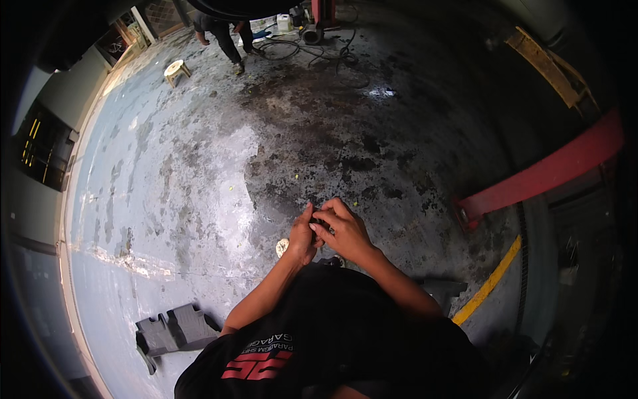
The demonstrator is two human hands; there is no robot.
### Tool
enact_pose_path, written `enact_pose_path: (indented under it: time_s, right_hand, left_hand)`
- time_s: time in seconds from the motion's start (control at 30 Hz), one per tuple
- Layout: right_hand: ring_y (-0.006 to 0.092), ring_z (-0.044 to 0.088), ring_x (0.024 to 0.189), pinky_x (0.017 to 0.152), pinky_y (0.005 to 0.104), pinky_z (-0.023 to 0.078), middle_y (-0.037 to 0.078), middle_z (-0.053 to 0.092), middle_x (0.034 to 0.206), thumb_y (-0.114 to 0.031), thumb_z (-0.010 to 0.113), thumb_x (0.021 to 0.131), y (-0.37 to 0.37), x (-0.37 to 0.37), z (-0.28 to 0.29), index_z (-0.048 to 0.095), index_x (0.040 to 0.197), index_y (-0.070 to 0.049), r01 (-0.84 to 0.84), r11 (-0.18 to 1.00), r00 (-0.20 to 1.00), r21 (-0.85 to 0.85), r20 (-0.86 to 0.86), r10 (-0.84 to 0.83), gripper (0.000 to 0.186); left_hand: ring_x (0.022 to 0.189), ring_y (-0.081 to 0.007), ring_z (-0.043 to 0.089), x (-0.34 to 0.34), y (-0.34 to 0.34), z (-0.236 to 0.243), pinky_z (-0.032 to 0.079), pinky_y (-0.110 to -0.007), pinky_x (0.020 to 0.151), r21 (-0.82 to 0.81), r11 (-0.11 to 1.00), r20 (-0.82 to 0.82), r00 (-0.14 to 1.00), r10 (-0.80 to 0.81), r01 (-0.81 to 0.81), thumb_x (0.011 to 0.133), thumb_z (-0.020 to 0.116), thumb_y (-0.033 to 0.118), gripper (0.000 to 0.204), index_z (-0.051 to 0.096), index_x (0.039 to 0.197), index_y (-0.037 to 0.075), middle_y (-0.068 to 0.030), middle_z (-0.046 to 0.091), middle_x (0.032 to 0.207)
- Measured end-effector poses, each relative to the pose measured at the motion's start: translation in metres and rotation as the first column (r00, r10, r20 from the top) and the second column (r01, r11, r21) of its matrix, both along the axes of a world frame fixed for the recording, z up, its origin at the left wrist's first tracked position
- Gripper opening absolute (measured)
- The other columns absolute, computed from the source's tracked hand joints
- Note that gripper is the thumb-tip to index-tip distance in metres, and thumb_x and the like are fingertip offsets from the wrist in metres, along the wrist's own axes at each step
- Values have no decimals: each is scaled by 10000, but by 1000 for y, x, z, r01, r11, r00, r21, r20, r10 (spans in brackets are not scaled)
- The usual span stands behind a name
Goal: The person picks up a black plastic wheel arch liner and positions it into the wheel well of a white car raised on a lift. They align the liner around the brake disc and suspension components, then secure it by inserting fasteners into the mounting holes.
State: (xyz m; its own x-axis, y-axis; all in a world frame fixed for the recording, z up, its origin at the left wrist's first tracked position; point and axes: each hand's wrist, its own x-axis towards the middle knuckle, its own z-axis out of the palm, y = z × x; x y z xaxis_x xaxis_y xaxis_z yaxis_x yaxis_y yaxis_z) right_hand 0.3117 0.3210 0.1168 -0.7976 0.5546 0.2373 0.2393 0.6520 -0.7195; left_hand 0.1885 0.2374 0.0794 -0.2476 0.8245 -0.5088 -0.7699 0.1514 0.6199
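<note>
My left hand (304, 234) and my right hand (344, 229) meet in front of my body, above the stained floor. The left hand is closed with its thumb pointing up. My right fingers are bent and pressed together against the left hand's fingers. Between them shows a small dark piece (318, 221), too small and shaded to name. A pale round thing (282, 248) lies beside my left wrist, lower down; its kind is unclear.
A red post arm (545, 169) slants in from the right, near a yellow floor line (488, 279). At the lower left lies a grey moulded panel (176, 329). Far off are a small stool (177, 70), a walking person (226, 33), a white jug (284, 23) and dark hoses (282, 50).
</note>
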Motion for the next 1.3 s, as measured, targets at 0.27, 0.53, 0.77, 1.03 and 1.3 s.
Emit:
enact_pose_path:
  time_s: [0.27, 0.53, 0.77, 1.03, 1.3]
  right_hand:
    - [224, 655, 904, 745, 369, 541, 41, 581, 1073, -258, 716, 944, -2, 30, -25, 687, 1002, -61, 144, 964, 973, -225, -146, -179, 207]
    - [217, 675, 893, 719, 348, 552, 39, 626, 1009, -201, 807, 862, 1, 56, -20, 695, 1004, -58, 211, 956, 940, -202, -228, -256, 230]
    - [211, 678, 852, 694, 338, 557, 36, 636, 1007, -186, 806, 857, 3, 57, -25, 735, 1046, -72, 254, 967, 938, -38, -233, -255, 231]
    - [235, 675, 862, 714, 355, 554, 44, 645, 1029, -119, 741, 897, 2, 47, -24, 741, 1102, -73, 225, 971, 944, 86, -266, -195, 210]
    - [260, 673, 867, 725, 377, 554, 69, 645, 1034, -91, 708, 916, 10, 37, -16, 711, 1157, -69, -1, 993, 991, 114, -135, 17, 242]
  left_hand:
    - [562, -89, 463, 13, 3, -3, 284, -207, 433, 20, 984, 86, 980, -177, 176, 1046, 527, 484, 406, 626, 995, 94, 7, 571, 797]
    - [636, -71, 525, 20, 7, -16, 315, -173, 437, 78, 952, 49, 952, -301, 297, 1003, 658, 349, 297, 679, 985, 53, -4, 619, 839]
    - [642, -74, 516, 20, 8, -12, 316, -193, 456, 71, 960, 122, 952, -279, 272, 1003, 670, 280, 225, 678, 948, 62, -1, 621, 824]
    - [615, -57, 495, 31, 6, -16, 326, -193, 458, 66, 993, 12, 995, -96, 95, 1000, 673, 285, 217, 673, 911, 87, 30, 600, 777]
    - [600, -55, 496, 20, -5, -18, 320, -198, 462, 53, 998, 37, 999, -23, 21, 1026, 636, 266, 234, 683, 925, 60, 23, 615, 781]
